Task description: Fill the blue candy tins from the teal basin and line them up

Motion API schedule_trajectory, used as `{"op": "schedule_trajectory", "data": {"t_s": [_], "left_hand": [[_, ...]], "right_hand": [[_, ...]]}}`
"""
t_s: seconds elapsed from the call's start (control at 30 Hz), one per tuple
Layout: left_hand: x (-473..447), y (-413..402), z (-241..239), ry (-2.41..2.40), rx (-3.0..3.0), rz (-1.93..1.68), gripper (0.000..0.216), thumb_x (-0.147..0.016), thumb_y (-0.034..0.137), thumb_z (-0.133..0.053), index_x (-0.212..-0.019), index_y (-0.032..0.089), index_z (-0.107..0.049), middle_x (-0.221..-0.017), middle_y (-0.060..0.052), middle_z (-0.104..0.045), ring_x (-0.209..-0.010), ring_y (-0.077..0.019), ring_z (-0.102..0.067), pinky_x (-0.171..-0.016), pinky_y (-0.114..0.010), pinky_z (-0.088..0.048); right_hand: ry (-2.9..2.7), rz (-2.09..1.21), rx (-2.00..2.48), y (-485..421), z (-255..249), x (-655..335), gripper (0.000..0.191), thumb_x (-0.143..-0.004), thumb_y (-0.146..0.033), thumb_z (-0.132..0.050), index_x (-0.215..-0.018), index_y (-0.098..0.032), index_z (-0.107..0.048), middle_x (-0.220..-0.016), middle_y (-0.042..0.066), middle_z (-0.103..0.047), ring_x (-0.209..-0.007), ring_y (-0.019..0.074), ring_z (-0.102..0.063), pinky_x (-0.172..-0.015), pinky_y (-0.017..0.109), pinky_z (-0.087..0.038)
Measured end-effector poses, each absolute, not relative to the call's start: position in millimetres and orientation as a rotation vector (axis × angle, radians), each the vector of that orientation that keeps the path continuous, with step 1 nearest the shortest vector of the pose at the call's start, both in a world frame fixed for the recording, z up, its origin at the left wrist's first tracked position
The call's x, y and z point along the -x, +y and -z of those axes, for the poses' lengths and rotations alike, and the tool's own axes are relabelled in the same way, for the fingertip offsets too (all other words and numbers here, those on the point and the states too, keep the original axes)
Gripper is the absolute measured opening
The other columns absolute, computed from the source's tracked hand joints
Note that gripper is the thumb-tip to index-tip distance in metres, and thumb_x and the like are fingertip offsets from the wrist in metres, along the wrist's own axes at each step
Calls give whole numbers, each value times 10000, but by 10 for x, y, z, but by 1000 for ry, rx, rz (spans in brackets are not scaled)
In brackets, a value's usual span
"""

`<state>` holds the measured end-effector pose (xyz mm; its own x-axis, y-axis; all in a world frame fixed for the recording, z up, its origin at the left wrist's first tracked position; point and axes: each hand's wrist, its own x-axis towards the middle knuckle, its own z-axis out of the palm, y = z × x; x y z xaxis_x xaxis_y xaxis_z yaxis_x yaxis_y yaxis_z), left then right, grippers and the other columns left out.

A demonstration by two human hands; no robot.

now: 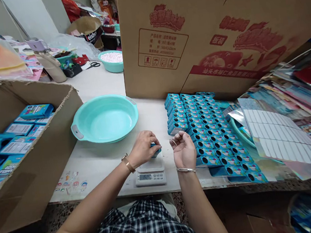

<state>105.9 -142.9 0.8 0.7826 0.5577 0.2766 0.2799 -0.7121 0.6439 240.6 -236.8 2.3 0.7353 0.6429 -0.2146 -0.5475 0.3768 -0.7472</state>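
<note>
Checked cloth (145,228) covers the lap at the very bottom, and two bare arms reach out over it to the white table (99,163). Right at the near edge of the table sits a little white kitchen scale (150,172) with grey numbers on its screen.

On top of the scale is a small blue box (157,150). Most of it is hidden, so only one blue end pokes out to the right. Its long side seems to run left to right, but that is hard to tell for sure. The left hand (144,148) is curled over the box and grips it from above, fingers bent down. A gold bracelet is on that wrist.

Just to the right, the right hand (183,151) is held palm up, fingers loosely curled. It pinches a thin, see-through strip (174,142) between thumb and finger. A silver bangle is on that wrist. The two hands are close but do not touch.

Further right, many more blue boxes (206,133) lie in neat rows, packed side by side, with round holes on the ends facing near. A sheet of white stickers (277,137) lies beside them.

Far from the hands is an empty teal basin (104,119). On the left stands an open cardboard carton (37,158) with more blue boxes inside. A big brown carton (213,32) stands at the back.
</note>
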Motion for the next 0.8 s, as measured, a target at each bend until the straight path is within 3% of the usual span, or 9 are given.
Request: {"op": "schedule_trajectory", "data": {"t_s": [0.37, 0.8], "left_hand": [[-622, -1418, -164, 878, -2149, -867, 131, -889, 299, -596, -946, 209, -673, -963, -44, -629, -984, -196, -587, -913, -352, -437], [-980, -1675, -81, 1017, -2307, -695, 60, -819, 231, -661, -778, 198, -690, -950, -58, -621, -977, -219, -563, -887, -371, -451]], "right_hand": [[-33, -730, 849, -2535, 65, -2697, 222, -731, -351, -711, -831, -189, -598, -725, -49, -575, -596, 59, -527, -588, 200, -472], [-33, -949, 735, -2554, 190, -2827, 239, -707, -327, -741, -841, -198, -592, -715, -59, -560, -580, 47, -508, -559, 168, -456]]}}
